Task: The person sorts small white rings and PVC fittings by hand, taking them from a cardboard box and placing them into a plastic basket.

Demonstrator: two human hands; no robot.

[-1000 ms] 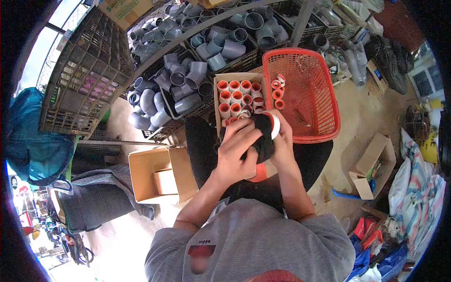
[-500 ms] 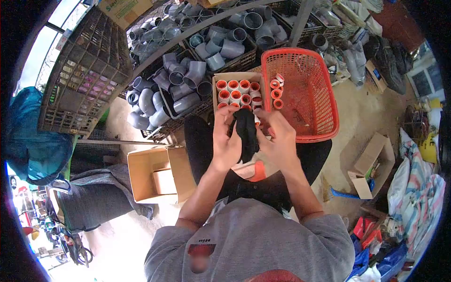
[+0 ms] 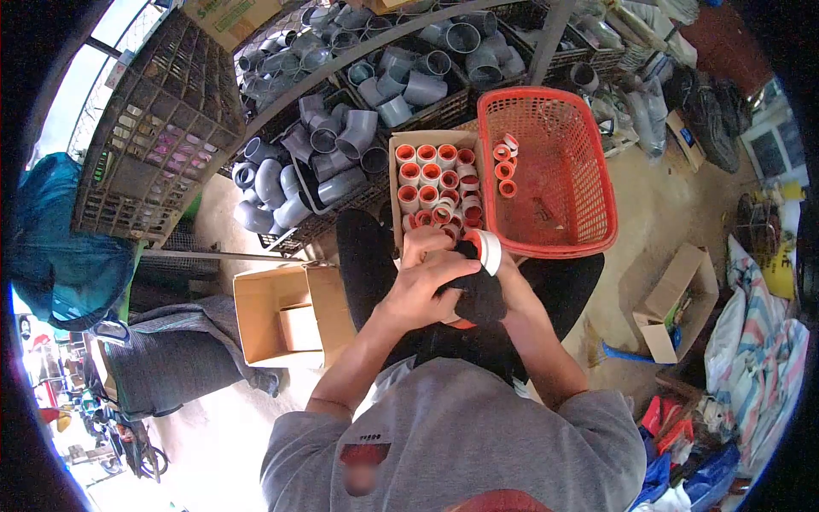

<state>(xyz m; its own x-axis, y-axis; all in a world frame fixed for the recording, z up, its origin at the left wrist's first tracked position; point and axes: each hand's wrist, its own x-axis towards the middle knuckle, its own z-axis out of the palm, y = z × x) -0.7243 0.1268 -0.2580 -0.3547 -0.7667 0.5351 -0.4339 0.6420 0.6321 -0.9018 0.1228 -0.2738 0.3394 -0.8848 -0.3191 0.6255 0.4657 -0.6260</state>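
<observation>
My left hand (image 3: 420, 286) is closed on a black cloth (image 3: 482, 300), its fingers bent over the cloth's upper part. The cloth hangs between my hands, above my lap. My right hand (image 3: 510, 277) is at the cloth's right side, holding a white pipe fitting (image 3: 492, 253) with an orange inside, tilted at the cloth's upper edge. The fitting and cloth hide most of my right fingers. Just beyond my hands, a cardboard box (image 3: 395, 183) holds rows of white fittings (image 3: 428, 175) with orange insides.
A red plastic basket (image 3: 607, 192) beside the box holds several small orange-and-white rings (image 3: 505, 169). Crates of grey pipe elbows (image 3: 354, 135) stand beyond. An open carton (image 3: 256, 341) is on the floor at left, another carton (image 3: 670, 294) at right.
My hands have moved down toward me, uncovering more fittings in the box. The cloth has turned and spread out, and the white-and-orange fitting now shows plainly at my right hand.
</observation>
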